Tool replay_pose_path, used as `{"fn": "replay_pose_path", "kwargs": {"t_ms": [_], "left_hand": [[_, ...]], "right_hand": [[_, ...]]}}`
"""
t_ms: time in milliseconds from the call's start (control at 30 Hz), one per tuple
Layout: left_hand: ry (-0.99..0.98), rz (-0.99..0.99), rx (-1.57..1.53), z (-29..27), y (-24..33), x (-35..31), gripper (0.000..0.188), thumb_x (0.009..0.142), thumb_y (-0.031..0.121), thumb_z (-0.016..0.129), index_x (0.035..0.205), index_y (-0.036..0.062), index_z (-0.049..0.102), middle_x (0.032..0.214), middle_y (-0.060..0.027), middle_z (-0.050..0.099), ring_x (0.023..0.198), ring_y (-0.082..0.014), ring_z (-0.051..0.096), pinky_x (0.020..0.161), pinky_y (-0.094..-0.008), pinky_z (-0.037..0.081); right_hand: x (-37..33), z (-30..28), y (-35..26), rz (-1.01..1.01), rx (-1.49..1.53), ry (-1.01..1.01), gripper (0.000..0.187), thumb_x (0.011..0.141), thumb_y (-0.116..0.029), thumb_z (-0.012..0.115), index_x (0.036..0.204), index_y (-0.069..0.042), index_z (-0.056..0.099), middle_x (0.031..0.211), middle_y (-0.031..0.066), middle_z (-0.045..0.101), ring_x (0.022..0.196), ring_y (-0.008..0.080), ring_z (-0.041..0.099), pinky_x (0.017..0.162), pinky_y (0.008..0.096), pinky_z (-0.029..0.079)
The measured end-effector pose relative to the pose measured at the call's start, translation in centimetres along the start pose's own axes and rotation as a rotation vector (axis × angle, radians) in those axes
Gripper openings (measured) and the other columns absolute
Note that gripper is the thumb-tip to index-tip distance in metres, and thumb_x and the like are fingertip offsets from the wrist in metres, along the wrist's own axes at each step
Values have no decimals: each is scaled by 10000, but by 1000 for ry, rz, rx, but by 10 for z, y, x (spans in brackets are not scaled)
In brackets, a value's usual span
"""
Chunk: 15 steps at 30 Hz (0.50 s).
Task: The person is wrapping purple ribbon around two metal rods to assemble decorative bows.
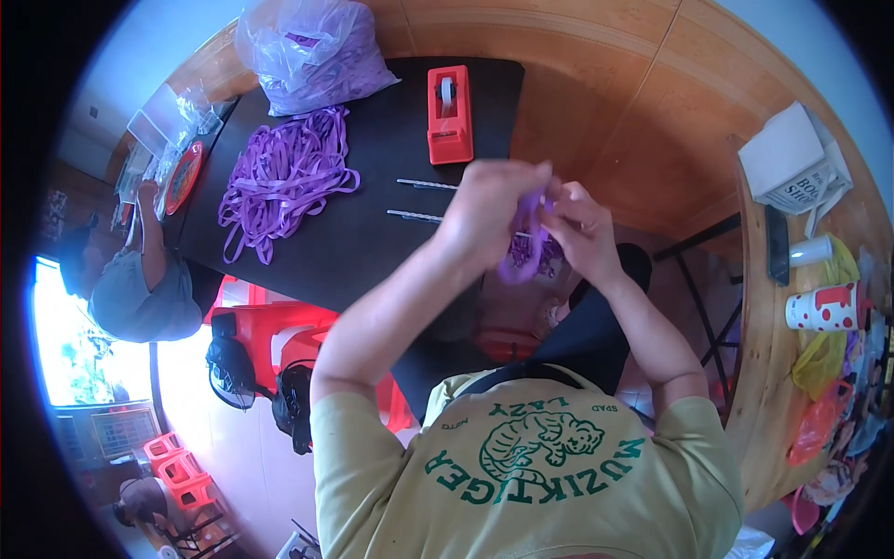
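Off the right edge of the dark table, my hands are close together at a loop of purple ribbon [521, 268]. My left hand [486, 207] is closed on the ribbon, its fingers slightly blurred. The fingers of my right hand [587, 233] pinch the same ribbon. Lower down, partly behind them, shows a bunch of small purple pieces [551, 255]. Two thin silvery rods [415, 216] stick out from the table toward my left hand, which hides part of them. A heap of purple ribbon loops [284, 177] lies on the table.
On the black table [391, 121] stand a red tape dispenser [450, 116] and a clear bag of purple ribbons [321, 61]. Another person [149, 279] is at its left end. Red stools [270, 335] stand below. A wooden counter [759, 373] at right carries a white box [794, 158] and a dotted cup [824, 307].
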<state>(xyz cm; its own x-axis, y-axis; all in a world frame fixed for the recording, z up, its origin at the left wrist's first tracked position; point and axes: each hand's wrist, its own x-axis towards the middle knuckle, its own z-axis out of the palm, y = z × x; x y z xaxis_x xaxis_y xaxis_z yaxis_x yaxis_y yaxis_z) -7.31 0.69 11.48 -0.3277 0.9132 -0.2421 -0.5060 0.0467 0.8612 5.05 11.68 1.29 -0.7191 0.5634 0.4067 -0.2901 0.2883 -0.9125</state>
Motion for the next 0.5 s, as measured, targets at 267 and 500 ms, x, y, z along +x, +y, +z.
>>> {"fn": "replay_pose_path", "kwargs": {"t_ms": [267, 500], "left_hand": [[124, 569, 405, 26, 50, 18, 303, 920, 180, 559, 1116, -48, 600, 1012, -99, 647, 894, -167, 622, 765, -292, 485], [-198, 186, 299, 21, -71, -89, 177, 919, 104, 565, 1008, -20, 654, 946, -59, 648, 845, -101, 592, 766, -250, 485]], "right_hand": [[32, -10, 9, 465, 326, 89, 90, 802, -45, 688, 828, 41, 687, 817, 62, 631, 752, 98, 558, 698, 220, 416], [36, -6, 29, 753, 545, 159, 42, 820, -45, 672, 859, -28, 672, 814, 50, 664, 802, 129, 613, 744, 255, 457]]}}
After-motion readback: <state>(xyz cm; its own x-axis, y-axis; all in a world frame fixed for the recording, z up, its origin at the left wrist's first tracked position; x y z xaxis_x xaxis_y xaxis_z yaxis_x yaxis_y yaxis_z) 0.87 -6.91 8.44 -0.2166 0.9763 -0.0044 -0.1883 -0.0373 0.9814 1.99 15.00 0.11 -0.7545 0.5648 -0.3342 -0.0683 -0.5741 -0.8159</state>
